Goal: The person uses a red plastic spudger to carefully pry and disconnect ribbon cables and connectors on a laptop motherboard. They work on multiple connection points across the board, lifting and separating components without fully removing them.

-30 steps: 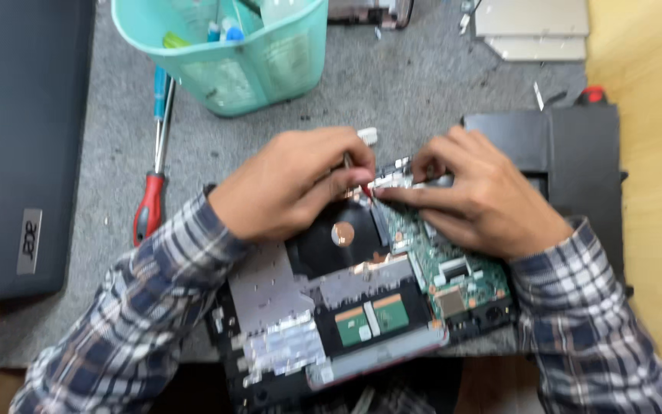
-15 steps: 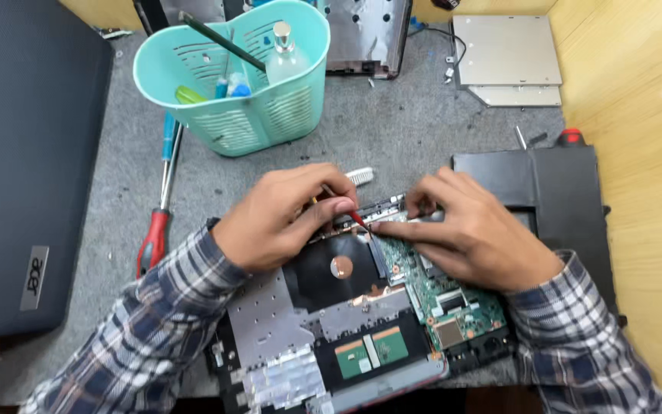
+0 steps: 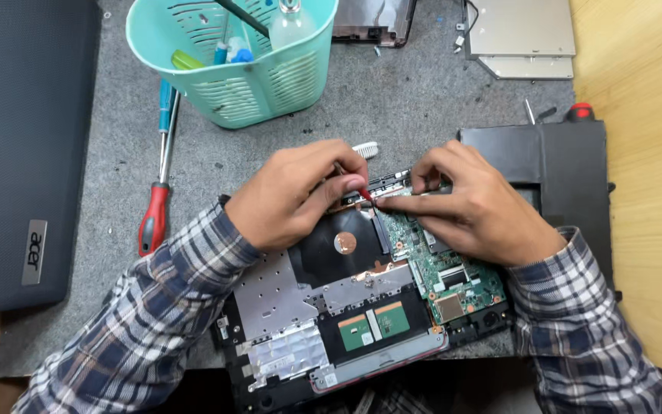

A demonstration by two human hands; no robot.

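The left hand pinches a small red-tipped tool, possibly a screwdriver, over the opened laptop's motherboard. The right hand lies pressed flat beside it, forefinger touching the tool's tip.

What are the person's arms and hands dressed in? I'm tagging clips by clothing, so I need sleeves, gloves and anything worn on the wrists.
Both arms wear long plaid shirt sleeves in dark blue, grey and white checks, reaching to the wrists: the left sleeve and the right sleeve. The left hand and right hand are bare, with no gloves. No rings, watch or wristband show in this view.
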